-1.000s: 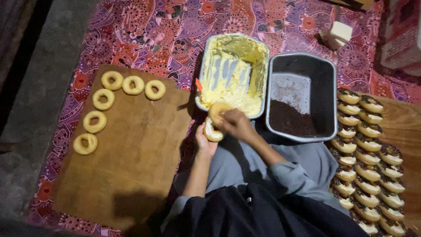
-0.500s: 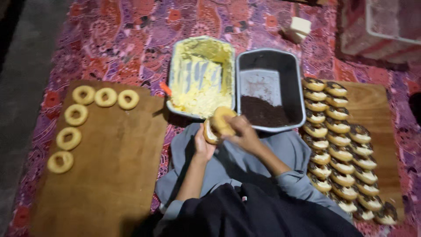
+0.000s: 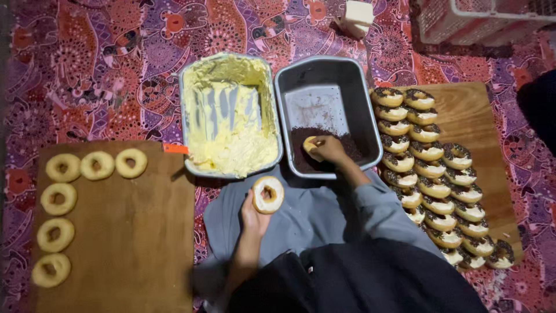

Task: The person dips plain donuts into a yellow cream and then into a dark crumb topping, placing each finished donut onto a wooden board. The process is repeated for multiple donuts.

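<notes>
My left hand [image 3: 255, 217] is closed lightly on a cream-topped doughnut [image 3: 268, 194], held face-up over my lap. My right hand [image 3: 329, 149] presses another doughnut [image 3: 311, 146] into the dark sprinkles [image 3: 347, 148] in the grey tray [image 3: 289, 116], fingers curled over it. They look soft, light and sticky on top — I'd grip them by the plain edges.

I see a grey-blue long sleeve down to the wrist of my right hand [image 3: 329, 148]. My left hand [image 3: 255, 217] and its forearm are bare. Grey-blue cloth covers my lap, with a black garment over it below.
</notes>
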